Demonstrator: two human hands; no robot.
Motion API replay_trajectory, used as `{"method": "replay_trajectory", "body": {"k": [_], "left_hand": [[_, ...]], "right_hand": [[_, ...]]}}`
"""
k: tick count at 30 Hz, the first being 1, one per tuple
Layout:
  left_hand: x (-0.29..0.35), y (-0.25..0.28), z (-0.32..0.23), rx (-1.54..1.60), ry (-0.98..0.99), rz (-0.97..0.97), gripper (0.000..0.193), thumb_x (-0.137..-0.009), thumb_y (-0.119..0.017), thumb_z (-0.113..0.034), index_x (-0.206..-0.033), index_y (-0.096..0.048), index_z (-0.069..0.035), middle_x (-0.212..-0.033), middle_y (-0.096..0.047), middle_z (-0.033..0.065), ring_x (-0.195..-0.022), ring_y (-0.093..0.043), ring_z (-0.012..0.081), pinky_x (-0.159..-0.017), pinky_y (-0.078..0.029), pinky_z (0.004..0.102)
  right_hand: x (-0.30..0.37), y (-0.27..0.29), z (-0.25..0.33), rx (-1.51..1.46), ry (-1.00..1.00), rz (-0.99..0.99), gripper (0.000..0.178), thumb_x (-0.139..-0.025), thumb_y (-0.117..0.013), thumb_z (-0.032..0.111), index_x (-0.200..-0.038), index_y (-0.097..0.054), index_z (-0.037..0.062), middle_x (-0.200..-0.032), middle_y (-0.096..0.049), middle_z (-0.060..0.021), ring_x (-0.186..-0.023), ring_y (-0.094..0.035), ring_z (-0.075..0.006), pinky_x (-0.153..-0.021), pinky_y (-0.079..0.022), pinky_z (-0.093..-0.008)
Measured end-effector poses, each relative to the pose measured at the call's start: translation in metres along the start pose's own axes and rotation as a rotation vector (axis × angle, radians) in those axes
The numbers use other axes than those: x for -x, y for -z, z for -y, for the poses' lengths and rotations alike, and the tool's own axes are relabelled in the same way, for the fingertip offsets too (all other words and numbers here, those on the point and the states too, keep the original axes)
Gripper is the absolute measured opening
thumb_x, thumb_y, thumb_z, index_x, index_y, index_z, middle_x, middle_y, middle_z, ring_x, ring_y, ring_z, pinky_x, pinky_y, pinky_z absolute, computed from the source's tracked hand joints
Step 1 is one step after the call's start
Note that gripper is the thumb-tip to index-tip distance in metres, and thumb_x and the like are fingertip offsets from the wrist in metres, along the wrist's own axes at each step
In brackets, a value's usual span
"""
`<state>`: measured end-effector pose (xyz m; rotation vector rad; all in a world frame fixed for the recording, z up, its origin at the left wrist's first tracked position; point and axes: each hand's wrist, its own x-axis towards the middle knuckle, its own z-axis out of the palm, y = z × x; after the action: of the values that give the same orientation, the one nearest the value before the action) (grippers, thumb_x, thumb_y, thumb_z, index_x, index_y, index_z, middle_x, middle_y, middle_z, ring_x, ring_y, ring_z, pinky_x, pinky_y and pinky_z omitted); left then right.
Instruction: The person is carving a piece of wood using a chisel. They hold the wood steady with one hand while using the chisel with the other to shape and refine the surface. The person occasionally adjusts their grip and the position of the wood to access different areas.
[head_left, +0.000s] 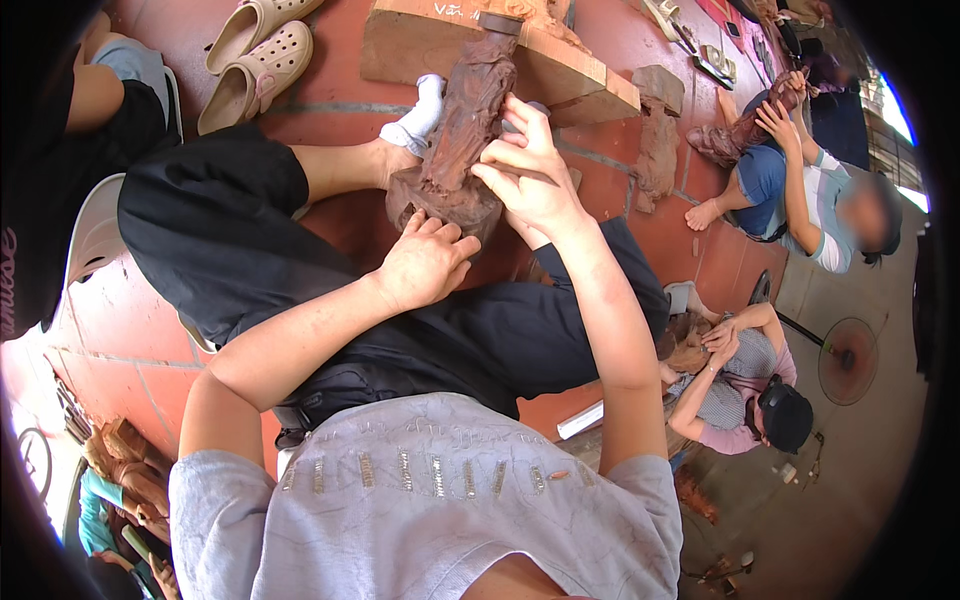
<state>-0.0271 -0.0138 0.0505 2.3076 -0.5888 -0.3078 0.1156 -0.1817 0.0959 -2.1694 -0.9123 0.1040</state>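
Note:
A dark reddish-brown wood carving (pixel 470 115) stands between my legs, a carved figure on a wide, rough round base (pixel 440 205). My left hand (pixel 425 262) lies on the near edge of that base, its fingers bent over the rim and holding it. Against the right side of the figure, my right hand (pixel 535 175) is closed, thumb and fingers bent toward the carved surface. Whatever sits between those fingertips, if anything, is too small or hidden to make out. A foot with a white toe sock (pixel 418 118) is beside the carving on the left.
A large pale wood block (pixel 420 50) lies just beyond the carving, with a rough wood piece (pixel 655 140) to its right. Beige clogs (pixel 258 75) rest on the red tiles. Other people work at right, one holding a dark carving (pixel 720 140). A fan (pixel 848 360) stands far right.

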Motion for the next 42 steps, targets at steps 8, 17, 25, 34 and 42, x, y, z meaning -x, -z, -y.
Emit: {"method": "replay_trajectory", "body": {"k": [8,17,25,34,42], "left_hand": [[-0.001,-0.002,0.003,0.024,-0.010,-0.028,0.029,-0.086,-0.067,-0.020,-0.114,-0.064,-0.014,-0.098,-0.061,0.0099,-0.103,-0.061,0.0318,-0.107,-0.040,0.0545],[-0.001,-0.004,0.004,0.018,-0.010,-0.039,0.030,-0.086,-0.067,-0.021,-0.115,-0.064,-0.014,-0.099,-0.062,0.0097,-0.103,-0.061,0.0317,-0.107,-0.040,0.0542],[-0.001,-0.002,0.002,0.011,0.000,-0.020,0.029,-0.087,-0.066,-0.021,-0.115,-0.064,-0.013,-0.100,-0.062,0.0105,-0.105,-0.061,0.0327,-0.107,-0.041,0.0552],[-0.002,-0.001,0.004,0.003,-0.016,-0.028,0.029,-0.087,-0.066,-0.021,-0.115,-0.064,-0.014,-0.099,-0.062,0.0104,-0.104,-0.061,0.0324,-0.107,-0.041,0.0556],[-0.003,0.001,0.002,0.012,-0.009,0.017,0.027,-0.088,-0.064,-0.022,-0.113,-0.064,-0.012,-0.102,-0.063,0.0122,-0.106,-0.061,0.0327,-0.106,-0.041,0.0577]], "right_hand": [[-0.001,-0.001,0.005,0.027,-0.008,-0.015,0.013,-0.082,-0.076,0.012,-0.091,-0.069,0.0062,-0.136,-0.047,-0.0230,-0.121,-0.057,-0.0385,-0.101,-0.049,-0.0446],[-0.003,-0.006,0.009,0.024,-0.029,-0.059,0.014,-0.080,-0.078,0.010,-0.089,-0.069,0.0048,-0.133,-0.050,-0.0229,-0.123,-0.056,-0.0383,-0.102,-0.049,-0.0435],[-0.011,0.002,0.006,0.048,-0.118,-0.004,0.011,-0.082,-0.076,0.012,-0.087,-0.068,0.0058,-0.135,-0.049,-0.0219,-0.119,-0.060,-0.0377,-0.098,-0.051,-0.0438],[-0.015,0.007,0.003,0.078,-0.114,-0.021,0.012,-0.082,-0.075,0.013,-0.087,-0.067,0.0052,-0.125,-0.056,-0.0149,-0.108,-0.064,-0.0320,-0.093,-0.053,-0.0392],[-0.018,0.007,0.009,0.137,-0.092,-0.014,0.014,-0.082,-0.075,0.014,-0.086,-0.066,0.0043,-0.120,-0.056,-0.0189,-0.107,-0.064,-0.0352,-0.091,-0.054,-0.0409]]}}
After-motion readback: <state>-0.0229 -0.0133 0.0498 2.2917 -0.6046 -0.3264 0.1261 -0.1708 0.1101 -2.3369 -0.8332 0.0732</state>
